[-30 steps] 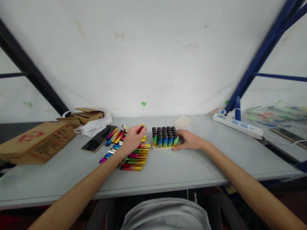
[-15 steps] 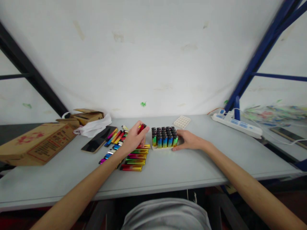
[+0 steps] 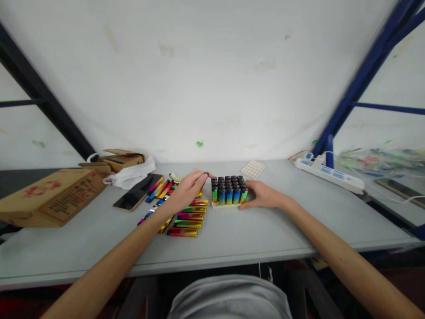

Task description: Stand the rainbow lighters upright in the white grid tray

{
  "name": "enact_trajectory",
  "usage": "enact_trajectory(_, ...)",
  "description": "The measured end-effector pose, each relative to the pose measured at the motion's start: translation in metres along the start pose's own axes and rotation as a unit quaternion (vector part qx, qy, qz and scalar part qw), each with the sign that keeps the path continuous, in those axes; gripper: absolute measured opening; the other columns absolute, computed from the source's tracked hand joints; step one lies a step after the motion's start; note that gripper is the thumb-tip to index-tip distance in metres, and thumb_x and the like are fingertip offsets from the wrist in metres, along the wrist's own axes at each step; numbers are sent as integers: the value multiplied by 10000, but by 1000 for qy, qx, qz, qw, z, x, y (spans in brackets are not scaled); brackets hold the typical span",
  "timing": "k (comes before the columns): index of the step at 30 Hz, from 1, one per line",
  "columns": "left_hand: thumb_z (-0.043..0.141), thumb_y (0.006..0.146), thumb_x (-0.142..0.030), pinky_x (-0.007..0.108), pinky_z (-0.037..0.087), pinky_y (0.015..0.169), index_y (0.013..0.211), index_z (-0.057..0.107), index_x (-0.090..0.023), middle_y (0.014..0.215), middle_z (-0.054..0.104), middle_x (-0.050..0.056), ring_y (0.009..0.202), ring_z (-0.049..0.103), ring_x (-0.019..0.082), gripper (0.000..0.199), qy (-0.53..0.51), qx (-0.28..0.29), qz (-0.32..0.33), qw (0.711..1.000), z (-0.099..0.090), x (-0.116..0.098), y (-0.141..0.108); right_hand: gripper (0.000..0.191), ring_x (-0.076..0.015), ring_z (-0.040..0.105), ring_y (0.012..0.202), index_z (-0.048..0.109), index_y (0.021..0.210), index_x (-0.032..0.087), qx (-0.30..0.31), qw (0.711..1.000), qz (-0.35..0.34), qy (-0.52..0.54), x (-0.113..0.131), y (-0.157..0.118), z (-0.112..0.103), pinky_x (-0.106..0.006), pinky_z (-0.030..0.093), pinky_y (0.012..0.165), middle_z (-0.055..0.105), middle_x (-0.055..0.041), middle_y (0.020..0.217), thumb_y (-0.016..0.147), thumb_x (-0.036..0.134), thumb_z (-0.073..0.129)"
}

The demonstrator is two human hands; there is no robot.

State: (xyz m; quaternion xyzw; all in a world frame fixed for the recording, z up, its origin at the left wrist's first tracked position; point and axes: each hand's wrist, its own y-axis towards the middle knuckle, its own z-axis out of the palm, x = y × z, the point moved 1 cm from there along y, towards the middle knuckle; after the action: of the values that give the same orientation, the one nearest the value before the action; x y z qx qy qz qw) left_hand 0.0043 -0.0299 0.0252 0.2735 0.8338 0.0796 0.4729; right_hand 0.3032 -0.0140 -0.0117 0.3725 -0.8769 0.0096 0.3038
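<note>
Several black-topped lighters stand upright in rows in a pale tray. Around the right end of this block curve the fingers of my right hand, thumb at the front corner. My left hand is closed in a pinch at the block's left side, its fingertips near the back left corner. A small dark end shows at those fingertips; the rest of what they hold is hidden. Beneath and beside the left hand, more colourful lighters lie flat on the table, some in a row of red, green and magenta with gold.
A phone, a white plastic bag and cardboard boxes lie at the left. Behind the block is another pale tray with round hollows. A white power strip sits at the right of the grey table, by a blue frame.
My left hand has moved slightly right, up to the block's left side. The red lighter that showed in its fingers is now mostly hidden. My right hand keeps its hold on the block.
</note>
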Motion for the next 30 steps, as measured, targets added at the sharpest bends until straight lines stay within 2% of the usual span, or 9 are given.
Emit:
enact_trajectory(4, 540, 985, -469, 340, 540, 897, 1069, 749, -159, 1022, 734, 85, 972, 674, 215, 384, -33, 2, 26, 999, 2, -4, -1, 671, -309, 649, 972, 686, 1181, 178, -1, 1000, 7, 1, 0, 0, 0, -424, 517, 885, 723, -99, 1083, 700, 622, 834)
enact_trajectory(7, 673, 918, -431, 326, 568, 848, 1063, 757, -149, 1025, 748, 92, 885, 697, 196, 328, -71, 5, 48, 996, 4, -3, -3, 670, -303, 649, 963, 687, 1177, 177, 1, 1000, 10, 3, 1, 0, 0, -418, 518, 877, 724, -98, 1081, 700, 624, 832)
enact_trajectory(11, 732, 891, -355, 298, 547, 803, 1031, 798, -180, 975, 718, 79, 850, 676, 168, 234, 53, 19, 144, 988, 3, -2, -3, 667, -295, 648, 957, 686, 1174, 173, 2, 1000, 11, 5, 1, 0, 0, -411, 517, 877, 725, -94, 1070, 702, 620, 832)
enact_trajectory(14, 733, 895, -334, 288, 534, 795, 1068, 805, -210, 976, 688, 72, 856, 660, 158, 225, 113, 26, 182, 976, 2, -1, -2, 674, -296, 649, 957, 684, 1181, 169, 2, 1000, 10, 2, 2, 1, 0, -413, 516, 880, 723, -99, 1081, 700, 617, 835)
enact_trajectory(17, 733, 896, -325, 275, 534, 770, 1111, 789, -217, 940, 708, 55, 827, 666, 152, 247, 121, 43, 177, 976, 3, 0, -3, 678, -298, 651, 958, 683, 1189, 170, 2, 1000, 9, -2, 1, 1, 0, -417, 517, 883, 720, -106, 1102, 699, 611, 840)
enact_trajectory(23, 731, 884, -270, 248, 547, 713, 1101, 729, -201, 776, 753, -11, 696, 700, 134, 227, 109, 93, 95, 985, 5, -7, -6, 670, -301, 655, 964, 693, 1181, 182, -5, 1000, 10, 9, -1, 1, 1, -421, 521, 885, 728, -92, 1083, 688, 608, 848)
enact_trajectory(26, 733, 871, -280, 252, 550, 704, 1013, 708, -190, 758, 745, -8, 688, 702, 140, 170, 114, 98, 100, 984, 4, -9, -8, 668, -298, 655, 959, 696, 1174, 184, -6, 1000, 12, 12, -1, 1, 1, -421, 522, 884, 729, -86, 1074, 682, 610, 850)
enact_trajectory(30, 699, 882, -269, 259, 555, 700, 1063, 673, -189, 748, 720, -10, 670, 687, 138, 200, 111, 116, 103, 982, 5, -7, -9, 667, -295, 651, 956, 692, 1175, 179, -2, 1000, 14, 9, -1, 1, 1, -419, 521, 881, 724, -91, 1078, 689, 609, 846)
